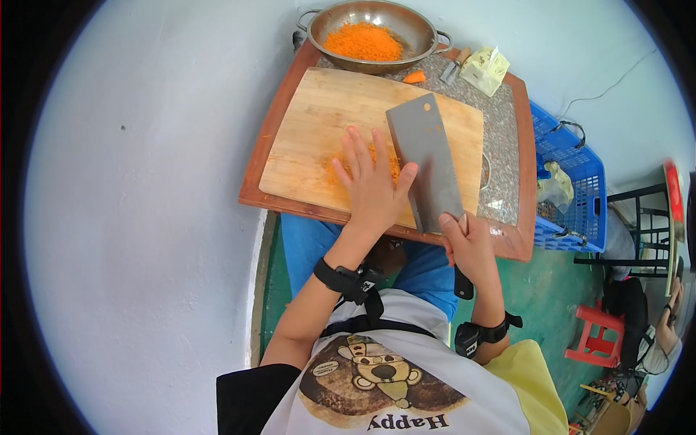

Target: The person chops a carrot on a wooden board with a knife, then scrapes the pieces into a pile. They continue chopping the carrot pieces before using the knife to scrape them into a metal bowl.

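Observation:
A wide cleaver [428, 159] lies tilted over the right part of the wooden cutting board [312, 109]. My right hand [467, 246] is closed round its handle, whose dark end shows below the fingers. With fingers spread, my left hand [373, 177] rests over finely chopped orange bits [337, 170] near the middle of the board, left of the blade. Some of the bits are hidden under the palm. A few orange specks stick to the blade near its hole.
A metal pan [420, 32] of orange shreds [362, 42] stands behind the board. Near it are an orange piece [414, 77], a peeler-like tool [451, 71] and a tissue pack [486, 69]. Right of the table are a blue basket [591, 174], a red stool [598, 333] and another person [660, 344].

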Action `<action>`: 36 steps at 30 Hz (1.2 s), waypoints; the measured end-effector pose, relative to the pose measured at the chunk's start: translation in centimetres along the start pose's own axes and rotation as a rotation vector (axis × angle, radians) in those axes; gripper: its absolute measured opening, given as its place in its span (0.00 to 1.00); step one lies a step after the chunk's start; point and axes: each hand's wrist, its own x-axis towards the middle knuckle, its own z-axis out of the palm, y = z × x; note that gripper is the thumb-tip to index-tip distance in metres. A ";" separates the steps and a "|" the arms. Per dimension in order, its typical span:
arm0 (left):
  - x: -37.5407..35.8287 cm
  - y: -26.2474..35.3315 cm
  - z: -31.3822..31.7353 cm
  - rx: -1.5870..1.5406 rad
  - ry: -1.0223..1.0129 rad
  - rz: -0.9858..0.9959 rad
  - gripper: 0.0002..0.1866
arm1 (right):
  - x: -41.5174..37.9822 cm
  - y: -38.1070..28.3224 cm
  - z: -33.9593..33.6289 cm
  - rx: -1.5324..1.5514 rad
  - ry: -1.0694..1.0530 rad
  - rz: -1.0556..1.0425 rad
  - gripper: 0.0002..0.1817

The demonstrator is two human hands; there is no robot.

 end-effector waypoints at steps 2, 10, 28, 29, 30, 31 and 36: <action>-0.4 0.0 -0.5 -0.013 0.003 -0.022 0.40 | 0.1 0.3 -0.1 0.003 -0.009 0.007 0.19; -4.6 1.6 -0.8 0.057 -0.189 0.227 0.47 | 0.2 -0.7 0.2 0.073 -0.021 0.041 0.18; 0.3 1.2 -9.5 0.016 -0.197 0.351 0.36 | 2.3 -0.2 -5.7 -1.119 0.343 -0.835 0.15; 0.1 2.0 -8.8 0.126 -0.308 0.420 0.35 | 2.5 -0.2 -6.0 -1.125 0.321 -0.910 0.14; 0.1 2.8 -8.2 0.124 -0.304 0.421 0.35 | 2.7 -0.3 -6.0 -1.127 0.323 -0.912 0.14; 0.3 3.5 -7.7 0.103 -0.362 0.444 0.35 | 2.9 -0.3 -5.9 -1.157 0.348 -0.964 0.13; 1.2 5.6 -4.9 0.038 -0.428 0.512 0.34 | 3.5 -0.6 -5.9 -1.197 0.371 -1.098 0.08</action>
